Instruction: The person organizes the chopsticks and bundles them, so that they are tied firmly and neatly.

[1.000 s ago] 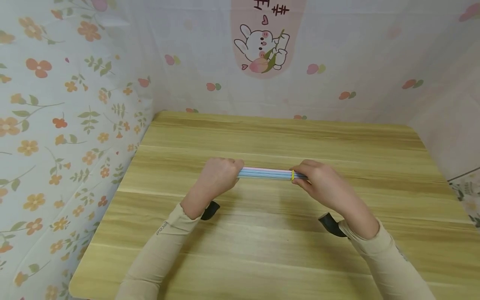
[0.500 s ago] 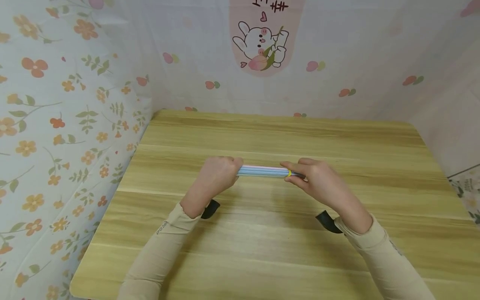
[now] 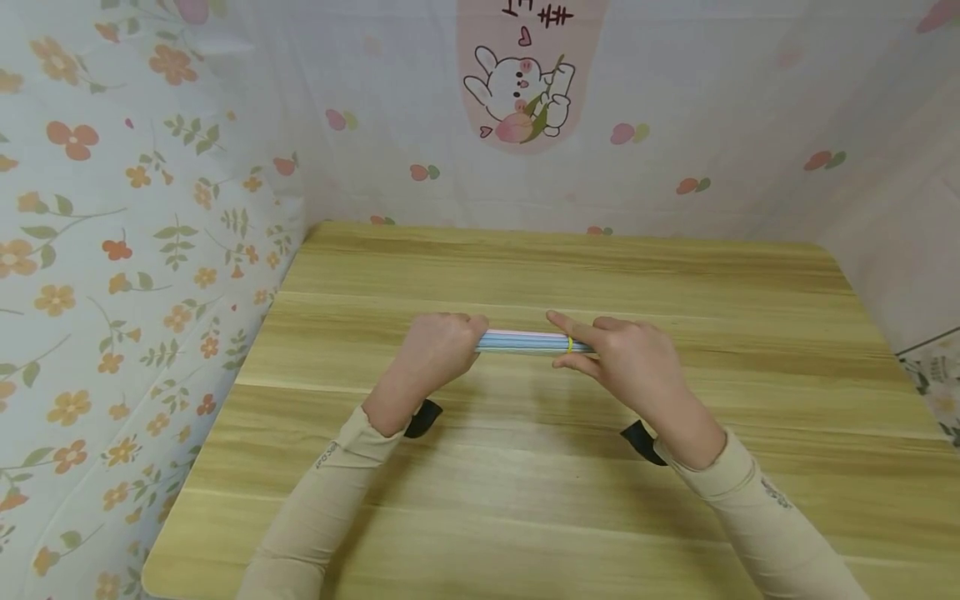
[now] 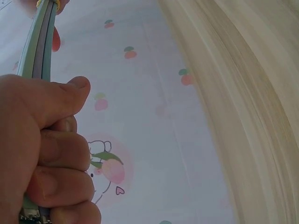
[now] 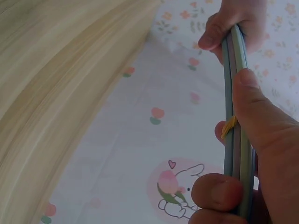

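Observation:
A bundle of pastel sticks (image 3: 522, 341), blue, pink and green, is held level above the table between both hands. My left hand (image 3: 437, 354) grips its left end, fingers curled round it in the left wrist view. A yellow band (image 3: 570, 344) circles the bundle near its right end, also seen as a yellow loop (image 5: 229, 126) in the right wrist view. My right hand (image 3: 637, 362) holds the right end, with thumb and index finger reaching along the sticks past the band and other fingers curled round them.
Below the hands lies a wood-grain tabletop (image 3: 480, 483). A white curtain (image 3: 375, 100) with a rabbit print stands behind it, and a flowered curtain (image 3: 97, 333) runs along the left. Dark curved pieces (image 3: 423, 418) show at both wrists.
My right hand and the yellow band have moved left along the bundle, nearer my left hand. The right index finger and thumb have spread apart. My left hand has barely moved.

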`<state>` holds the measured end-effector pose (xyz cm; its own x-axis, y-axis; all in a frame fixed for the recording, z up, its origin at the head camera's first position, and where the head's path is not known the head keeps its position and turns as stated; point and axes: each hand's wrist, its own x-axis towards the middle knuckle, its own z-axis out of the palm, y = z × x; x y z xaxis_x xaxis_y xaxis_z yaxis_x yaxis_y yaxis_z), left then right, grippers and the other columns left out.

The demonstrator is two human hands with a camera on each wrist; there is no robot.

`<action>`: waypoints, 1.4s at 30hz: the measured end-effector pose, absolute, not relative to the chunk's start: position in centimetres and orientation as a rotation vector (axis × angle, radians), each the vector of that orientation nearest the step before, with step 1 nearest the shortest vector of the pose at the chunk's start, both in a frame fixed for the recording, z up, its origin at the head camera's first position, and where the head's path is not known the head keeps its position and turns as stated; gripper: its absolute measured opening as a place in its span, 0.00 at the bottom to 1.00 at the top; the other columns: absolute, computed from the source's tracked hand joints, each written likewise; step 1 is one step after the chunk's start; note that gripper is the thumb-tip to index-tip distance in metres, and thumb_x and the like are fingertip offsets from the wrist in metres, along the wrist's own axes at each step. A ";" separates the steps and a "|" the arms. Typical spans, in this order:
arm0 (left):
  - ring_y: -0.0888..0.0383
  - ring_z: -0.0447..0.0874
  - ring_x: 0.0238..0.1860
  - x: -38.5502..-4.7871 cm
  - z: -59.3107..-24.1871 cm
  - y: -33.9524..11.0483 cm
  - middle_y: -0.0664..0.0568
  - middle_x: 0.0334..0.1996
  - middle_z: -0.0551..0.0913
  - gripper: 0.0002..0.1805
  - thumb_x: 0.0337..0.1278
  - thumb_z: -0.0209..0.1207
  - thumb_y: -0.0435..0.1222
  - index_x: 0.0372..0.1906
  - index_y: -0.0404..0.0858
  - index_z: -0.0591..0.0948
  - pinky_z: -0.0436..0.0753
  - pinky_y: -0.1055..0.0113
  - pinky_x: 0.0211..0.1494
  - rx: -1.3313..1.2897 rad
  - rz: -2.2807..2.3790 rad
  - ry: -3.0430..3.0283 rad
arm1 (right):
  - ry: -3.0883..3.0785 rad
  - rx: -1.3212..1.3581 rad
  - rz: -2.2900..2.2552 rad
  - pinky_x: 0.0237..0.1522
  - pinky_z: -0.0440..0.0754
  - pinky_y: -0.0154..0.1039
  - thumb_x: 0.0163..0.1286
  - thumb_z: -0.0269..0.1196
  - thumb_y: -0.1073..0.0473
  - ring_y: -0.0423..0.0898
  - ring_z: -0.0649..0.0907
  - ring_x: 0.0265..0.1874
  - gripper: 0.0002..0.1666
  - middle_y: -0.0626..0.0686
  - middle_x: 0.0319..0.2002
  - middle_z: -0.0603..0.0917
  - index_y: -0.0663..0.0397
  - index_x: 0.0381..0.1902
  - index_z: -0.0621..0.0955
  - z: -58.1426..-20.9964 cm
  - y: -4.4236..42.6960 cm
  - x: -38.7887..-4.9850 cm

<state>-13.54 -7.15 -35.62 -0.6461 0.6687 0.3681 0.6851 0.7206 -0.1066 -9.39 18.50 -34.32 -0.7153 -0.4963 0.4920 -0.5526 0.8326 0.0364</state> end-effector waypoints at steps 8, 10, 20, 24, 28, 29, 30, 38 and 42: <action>0.63 0.58 0.14 -13.5 -35.3 -7.2 0.54 0.13 0.72 0.08 0.51 0.63 0.31 0.24 0.40 0.75 0.58 0.72 0.15 -1.041 -0.067 -2.544 | -2.596 0.804 0.252 0.16 0.66 0.34 0.61 0.55 0.30 0.39 0.69 0.11 0.37 0.49 0.19 0.78 0.53 0.51 0.83 -33.7 18.7 -9.5; 0.63 0.58 0.14 -13.6 -35.3 -7.2 0.54 0.13 0.72 0.08 0.51 0.63 0.31 0.24 0.40 0.75 0.58 0.72 0.15 -1.040 -0.073 -2.534 | -2.639 0.824 0.346 0.19 0.69 0.34 0.59 0.65 0.40 0.38 0.71 0.14 0.28 0.49 0.23 0.80 0.57 0.46 0.84 -33.3 18.9 -9.4; 0.63 0.56 0.13 -13.5 -35.0 -7.2 0.56 0.12 0.71 0.08 0.49 0.64 0.32 0.24 0.41 0.75 0.56 0.72 0.14 -1.028 -0.045 -2.533 | -2.796 0.909 0.518 0.28 0.75 0.35 0.63 0.65 0.60 0.38 0.75 0.24 0.09 0.50 0.33 0.82 0.58 0.39 0.80 -32.3 19.5 -9.3; 0.63 0.55 0.14 -13.4 -35.0 -7.1 0.56 0.12 0.69 0.09 0.50 0.63 0.32 0.23 0.41 0.74 0.54 0.72 0.15 -1.030 -0.036 -2.538 | -2.804 0.983 0.495 0.26 0.72 0.34 0.64 0.64 0.63 0.37 0.71 0.23 0.07 0.50 0.32 0.80 0.60 0.39 0.79 -31.9 19.3 -9.2; 0.63 0.54 0.14 -13.3 -34.8 -7.0 0.56 0.11 0.68 0.09 0.50 0.63 0.32 0.22 0.40 0.74 0.53 0.73 0.15 -1.030 -0.024 -2.535 | -2.830 1.028 0.508 0.27 0.72 0.33 0.64 0.63 0.64 0.38 0.71 0.23 0.07 0.50 0.32 0.79 0.62 0.39 0.79 -31.7 19.1 -9.3; 0.63 0.54 0.14 -13.3 -34.8 -7.0 0.56 0.11 0.68 0.09 0.50 0.63 0.32 0.22 0.40 0.74 0.53 0.73 0.15 -1.028 -0.020 -2.538 | -2.833 1.029 0.514 0.27 0.72 0.33 0.64 0.63 0.64 0.38 0.71 0.23 0.08 0.50 0.32 0.79 0.62 0.40 0.79 -31.8 19.1 -9.3; 0.64 0.54 0.14 -13.3 -34.8 -7.0 0.56 0.11 0.68 0.09 0.50 0.63 0.32 0.22 0.40 0.74 0.53 0.73 0.15 -1.028 -0.022 -2.541 | -2.833 1.028 0.518 0.27 0.73 0.33 0.64 0.63 0.64 0.38 0.71 0.23 0.08 0.50 0.32 0.80 0.62 0.40 0.79 -31.9 19.1 -9.3; 0.63 0.55 0.14 -13.4 -35.0 -7.2 0.56 0.12 0.68 0.10 0.51 0.62 0.32 0.22 0.40 0.73 0.55 0.72 0.15 -1.030 -0.040 -2.549 | -2.799 0.935 0.597 0.26 0.74 0.33 0.61 0.67 0.60 0.37 0.73 0.22 0.13 0.50 0.32 0.83 0.60 0.42 0.83 -32.5 18.9 -9.6; 0.64 0.54 0.14 -13.4 -35.1 -7.2 0.57 0.11 0.66 0.10 0.50 0.62 0.32 0.21 0.41 0.73 0.53 0.73 0.15 -1.029 -0.032 -2.536 | -2.789 0.889 0.612 0.25 0.73 0.32 0.59 0.68 0.57 0.36 0.73 0.22 0.15 0.49 0.32 0.84 0.59 0.43 0.84 -32.7 18.5 -9.6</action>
